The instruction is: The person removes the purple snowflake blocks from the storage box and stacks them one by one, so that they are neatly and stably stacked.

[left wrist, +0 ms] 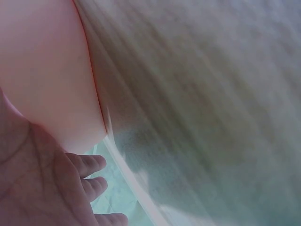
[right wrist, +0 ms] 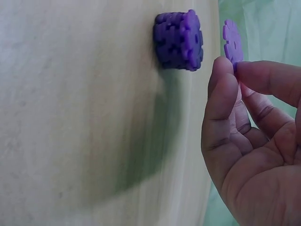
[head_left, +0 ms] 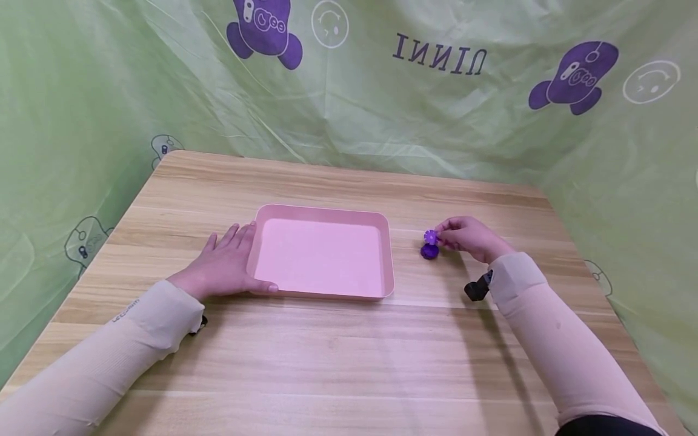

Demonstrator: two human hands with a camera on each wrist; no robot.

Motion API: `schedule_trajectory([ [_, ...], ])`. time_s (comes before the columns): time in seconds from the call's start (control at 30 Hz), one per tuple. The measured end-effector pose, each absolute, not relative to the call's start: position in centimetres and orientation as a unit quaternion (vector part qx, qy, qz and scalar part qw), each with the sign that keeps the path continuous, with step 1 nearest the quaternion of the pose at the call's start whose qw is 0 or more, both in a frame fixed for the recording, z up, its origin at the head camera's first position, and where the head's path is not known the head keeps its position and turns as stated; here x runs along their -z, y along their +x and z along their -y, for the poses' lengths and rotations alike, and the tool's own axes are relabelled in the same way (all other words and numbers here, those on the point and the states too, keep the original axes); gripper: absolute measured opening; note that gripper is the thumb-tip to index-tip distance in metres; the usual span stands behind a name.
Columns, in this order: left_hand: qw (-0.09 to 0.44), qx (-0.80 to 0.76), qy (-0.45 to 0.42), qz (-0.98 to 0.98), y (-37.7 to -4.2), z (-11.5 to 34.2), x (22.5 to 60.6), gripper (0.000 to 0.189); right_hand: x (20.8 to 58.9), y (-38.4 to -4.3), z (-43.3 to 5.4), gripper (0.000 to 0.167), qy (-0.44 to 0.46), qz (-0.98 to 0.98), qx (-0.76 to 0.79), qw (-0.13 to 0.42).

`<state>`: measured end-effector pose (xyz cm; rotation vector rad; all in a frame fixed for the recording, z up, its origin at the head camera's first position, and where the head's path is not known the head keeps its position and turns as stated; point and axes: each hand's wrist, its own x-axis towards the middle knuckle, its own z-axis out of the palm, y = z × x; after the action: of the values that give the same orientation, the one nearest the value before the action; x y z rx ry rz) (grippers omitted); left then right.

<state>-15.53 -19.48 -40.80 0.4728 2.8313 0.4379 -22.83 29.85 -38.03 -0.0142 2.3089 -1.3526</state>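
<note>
My right hand [head_left: 469, 235] pinches a thin purple notched plastic disc [head_left: 430, 237] between thumb and fingertips. Just below and apart from it, a short stack of purple discs [head_left: 429, 252] stands on the table. The right wrist view shows the held disc [right wrist: 233, 42] on edge, near the stacked discs [right wrist: 176, 42]. At the left side of a pink rectangular tray [head_left: 322, 257], my left hand [head_left: 226, 264] lies with fingers extended along the wall and thumb at the front left corner. In the left wrist view, the palm [left wrist: 42, 179] is beside the tray wall [left wrist: 47, 61].
The tray and stack stand on a wood-grain table [head_left: 338, 357], with a gap of bare tabletop between them. A green curtain [head_left: 349, 109] with purple figures surrounds the table at the back and sides. A small black device [head_left: 477, 288] hangs at my right wrist.
</note>
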Motion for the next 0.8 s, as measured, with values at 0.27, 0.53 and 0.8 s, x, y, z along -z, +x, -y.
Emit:
schedule_trajectory([
  [0.27, 0.122, -0.151, 0.161, -0.968, -15.60, 19.49, 40.94, 0.148, 38.29, -22.42, -30.01, 0.024, -0.001, -0.840, 0.487, 0.238],
  [0.53, 0.122, -0.149, 0.160, -0.968, -15.63, 19.47, 40.95, 0.150, 38.37, -22.38, -30.34, 0.024, -0.004, -0.852, 0.468, 0.236],
  [0.8, 0.124, -0.152, 0.161, -0.967, -15.68, 19.46, 40.91, 0.149, 38.60, -22.22, -30.32, 0.023, -0.001, -0.849, 0.470, 0.242],
])
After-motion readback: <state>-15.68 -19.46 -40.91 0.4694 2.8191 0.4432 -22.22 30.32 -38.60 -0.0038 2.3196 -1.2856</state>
